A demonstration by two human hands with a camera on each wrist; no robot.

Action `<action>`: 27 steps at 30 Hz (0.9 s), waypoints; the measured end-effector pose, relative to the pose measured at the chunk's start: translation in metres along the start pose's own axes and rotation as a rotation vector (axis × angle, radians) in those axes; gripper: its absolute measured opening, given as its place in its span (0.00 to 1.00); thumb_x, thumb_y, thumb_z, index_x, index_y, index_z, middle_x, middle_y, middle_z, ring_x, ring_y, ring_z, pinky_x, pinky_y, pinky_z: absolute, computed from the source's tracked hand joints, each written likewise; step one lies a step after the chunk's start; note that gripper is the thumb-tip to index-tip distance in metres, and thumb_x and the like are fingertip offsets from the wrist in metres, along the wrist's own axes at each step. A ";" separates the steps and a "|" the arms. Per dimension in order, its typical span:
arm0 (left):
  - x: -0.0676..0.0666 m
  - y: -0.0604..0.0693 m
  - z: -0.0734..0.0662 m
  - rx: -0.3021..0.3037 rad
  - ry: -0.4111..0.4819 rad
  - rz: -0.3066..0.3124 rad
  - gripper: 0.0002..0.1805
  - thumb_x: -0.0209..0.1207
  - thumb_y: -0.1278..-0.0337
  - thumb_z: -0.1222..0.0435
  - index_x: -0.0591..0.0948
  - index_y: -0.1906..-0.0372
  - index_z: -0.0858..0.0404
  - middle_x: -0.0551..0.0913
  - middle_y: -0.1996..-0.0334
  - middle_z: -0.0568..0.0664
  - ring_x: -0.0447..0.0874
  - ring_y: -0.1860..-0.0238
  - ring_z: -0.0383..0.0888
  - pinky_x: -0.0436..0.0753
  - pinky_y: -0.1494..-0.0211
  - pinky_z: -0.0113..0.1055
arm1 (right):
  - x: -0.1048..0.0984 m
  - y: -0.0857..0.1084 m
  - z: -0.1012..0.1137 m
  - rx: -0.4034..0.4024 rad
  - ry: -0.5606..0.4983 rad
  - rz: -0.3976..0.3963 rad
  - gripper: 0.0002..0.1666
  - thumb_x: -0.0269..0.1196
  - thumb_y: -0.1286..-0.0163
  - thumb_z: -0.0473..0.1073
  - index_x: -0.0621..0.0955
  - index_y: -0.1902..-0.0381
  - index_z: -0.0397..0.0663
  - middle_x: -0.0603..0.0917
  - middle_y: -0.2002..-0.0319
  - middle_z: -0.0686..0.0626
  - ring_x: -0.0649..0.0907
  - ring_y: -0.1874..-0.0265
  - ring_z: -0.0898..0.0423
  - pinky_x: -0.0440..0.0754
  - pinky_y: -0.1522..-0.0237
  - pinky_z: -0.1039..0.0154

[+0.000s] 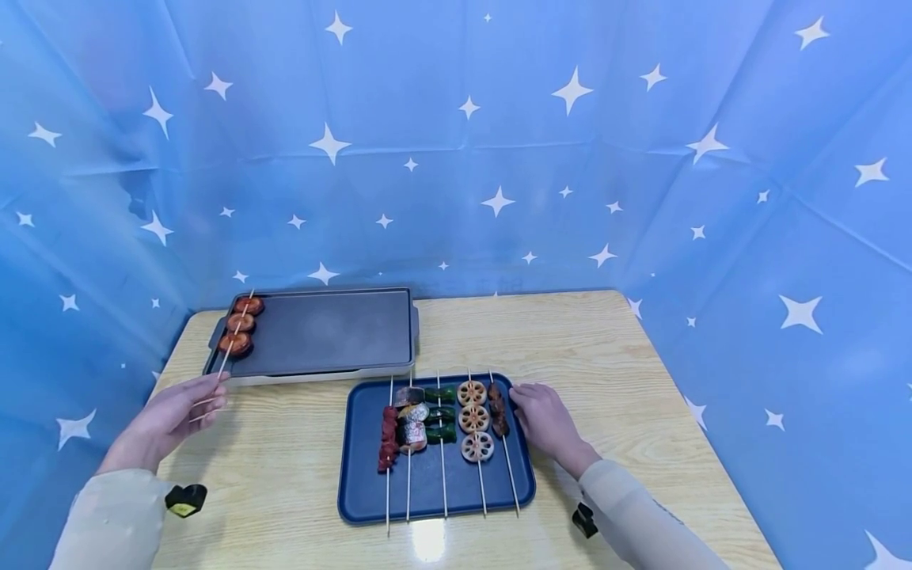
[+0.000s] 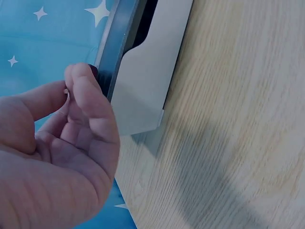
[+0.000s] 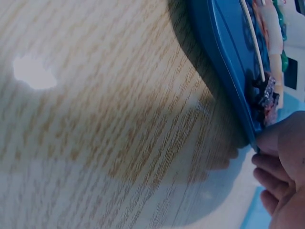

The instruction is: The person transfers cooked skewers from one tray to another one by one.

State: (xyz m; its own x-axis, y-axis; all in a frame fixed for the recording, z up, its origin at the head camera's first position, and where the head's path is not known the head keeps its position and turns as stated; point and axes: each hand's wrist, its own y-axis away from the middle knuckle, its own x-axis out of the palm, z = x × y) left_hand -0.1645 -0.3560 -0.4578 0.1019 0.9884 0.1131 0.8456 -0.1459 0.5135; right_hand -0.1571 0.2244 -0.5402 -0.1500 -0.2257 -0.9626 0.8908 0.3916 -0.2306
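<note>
Thumb and fingertips of my left hand [image 1: 171, 416] pinch the stick end of a skewer [image 1: 225, 360] with three browned round slices, which lie along the left end of a black griddle [image 1: 335, 328]. In the left wrist view the stick's tip [image 2: 66, 91] shows between thumb and finger. My right hand [image 1: 547, 419] grips the right rim of a blue tray [image 1: 363, 495], thumb on the inner side. On that tray lie several skewers: red meat [image 1: 388, 439], silvery fish [image 1: 412, 427], green peppers [image 1: 441, 416], lotus root slices [image 1: 474, 419] and dark brown meat pieces [image 1: 498, 410].
The griddle stands at the back left of a wooden table [image 1: 570, 340], its pale front side behind the tray's left part. A blue curtain with white stars [image 1: 456, 182] hangs behind and at both sides. Some stick ends reach over the tray's front rim.
</note>
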 end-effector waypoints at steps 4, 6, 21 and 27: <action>0.000 0.000 -0.001 0.044 0.100 0.040 0.12 0.50 0.28 0.56 0.84 0.57 0.41 0.88 0.62 0.34 0.86 0.64 0.31 0.86 0.62 0.26 | 0.000 0.000 0.000 -0.011 0.005 -0.010 0.21 0.69 0.40 0.35 0.84 0.48 0.37 0.87 0.51 0.41 0.84 0.49 0.44 0.79 0.41 0.45; -0.001 0.000 -0.001 0.060 0.143 0.059 0.13 0.49 0.27 0.57 0.85 0.57 0.42 0.88 0.61 0.35 0.86 0.64 0.32 0.86 0.62 0.26 | 0.000 0.000 0.000 -0.009 0.006 -0.008 0.21 0.69 0.40 0.36 0.84 0.48 0.37 0.87 0.50 0.41 0.84 0.49 0.44 0.78 0.40 0.45; 0.003 0.006 -0.001 0.137 0.221 0.116 0.15 0.47 0.26 0.58 0.85 0.53 0.46 0.89 0.59 0.37 0.86 0.63 0.32 0.86 0.62 0.26 | -0.002 0.000 0.002 0.016 0.005 0.029 0.21 0.67 0.38 0.36 0.83 0.46 0.38 0.86 0.48 0.41 0.83 0.46 0.44 0.76 0.37 0.45; 0.007 0.009 -0.002 0.169 0.251 0.135 0.15 0.46 0.25 0.59 0.85 0.52 0.46 0.89 0.59 0.37 0.86 0.62 0.32 0.85 0.62 0.27 | -0.001 0.000 0.001 0.016 0.013 0.024 0.21 0.68 0.38 0.37 0.83 0.46 0.38 0.86 0.48 0.41 0.83 0.47 0.44 0.77 0.38 0.45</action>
State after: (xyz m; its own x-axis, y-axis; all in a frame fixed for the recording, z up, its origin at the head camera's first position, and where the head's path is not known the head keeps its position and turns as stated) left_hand -0.1570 -0.3506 -0.4511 0.1045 0.9159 0.3877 0.9105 -0.2449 0.3331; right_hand -0.1564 0.2234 -0.5392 -0.1339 -0.2050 -0.9696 0.9011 0.3820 -0.2052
